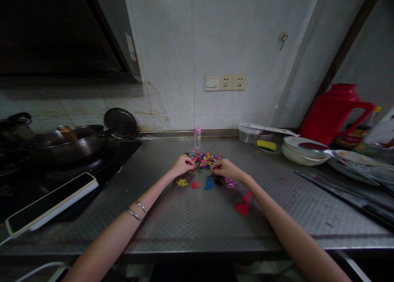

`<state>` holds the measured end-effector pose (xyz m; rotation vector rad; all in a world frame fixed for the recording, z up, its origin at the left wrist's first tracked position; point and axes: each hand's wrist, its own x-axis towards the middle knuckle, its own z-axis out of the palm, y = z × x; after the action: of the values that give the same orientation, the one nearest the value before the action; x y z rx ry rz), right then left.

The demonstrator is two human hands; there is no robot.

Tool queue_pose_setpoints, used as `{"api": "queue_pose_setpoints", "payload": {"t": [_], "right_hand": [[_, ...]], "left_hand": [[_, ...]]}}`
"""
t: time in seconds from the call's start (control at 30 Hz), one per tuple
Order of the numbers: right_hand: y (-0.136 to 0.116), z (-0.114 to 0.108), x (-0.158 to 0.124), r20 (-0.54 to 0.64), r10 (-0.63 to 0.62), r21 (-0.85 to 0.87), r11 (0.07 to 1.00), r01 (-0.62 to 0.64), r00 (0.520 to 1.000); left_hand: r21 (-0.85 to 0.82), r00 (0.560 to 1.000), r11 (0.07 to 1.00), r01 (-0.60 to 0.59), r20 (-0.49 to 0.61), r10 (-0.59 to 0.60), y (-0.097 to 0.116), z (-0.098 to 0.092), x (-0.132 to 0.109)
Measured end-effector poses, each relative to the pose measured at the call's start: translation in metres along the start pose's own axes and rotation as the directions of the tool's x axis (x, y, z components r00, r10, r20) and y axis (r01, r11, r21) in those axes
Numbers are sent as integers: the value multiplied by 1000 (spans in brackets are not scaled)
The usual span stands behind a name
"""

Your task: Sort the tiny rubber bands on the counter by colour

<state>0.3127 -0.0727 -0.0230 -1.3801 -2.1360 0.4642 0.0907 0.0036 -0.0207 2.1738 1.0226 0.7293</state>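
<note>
A mixed pile of small coloured rubber bands [203, 159] lies on the metal countertop. My left hand [183, 166] is at its left edge, fingers closed together. At the right edge my right hand [227, 168] pinches thumb and fingers together. Whatever is between the fingertips of either hand is too small to make out. Nearer me, sorted by colour, lie a yellow group [182, 182], a red group [195, 185], a blue group [208, 183], a black group [218, 180] and a pink group [230, 183]. Behind the pile stands a clear bottle [197, 140] with a pink cap.
Flat red pieces [242, 208] lie beside my right forearm. On the left are a phone [52, 202] and a pan [67, 144] on the stove. To the right sit stacked bowls [303, 154], a yellow sponge [266, 145], a long dark utensil [326, 189] and a red thermos [328, 113].
</note>
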Motion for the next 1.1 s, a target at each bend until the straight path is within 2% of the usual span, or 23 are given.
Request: {"api": "queue_pose_setpoints", "payload": {"t": [0.3,0.47,0.6,0.77,0.93,1.1], "right_hand": [[0,0,0,6,9,6,1000,-9,1000],[2,0,1,20,5,8,1000,-6,1000],[4,-2,1,11,12,-8,1000,-12,1000],[6,-5,1,-15,4,-39,999,-4,1000],[7,-6,1,-13,-1,-61,998,0,1000],[8,-6,1,-27,2,-69,998,-3,1000]], "left_hand": [[-197,998,979,55,13,-53,-2,-6,1],[-191,997,979,66,-19,-71,-5,-9,2],[-193,999,981,26,-22,-31,2,-2,0],[-124,993,989,-75,77,85,23,19,-10],[58,974,980,-190,139,180,37,39,-22],[112,971,974,-196,164,177,35,42,-22]]}}
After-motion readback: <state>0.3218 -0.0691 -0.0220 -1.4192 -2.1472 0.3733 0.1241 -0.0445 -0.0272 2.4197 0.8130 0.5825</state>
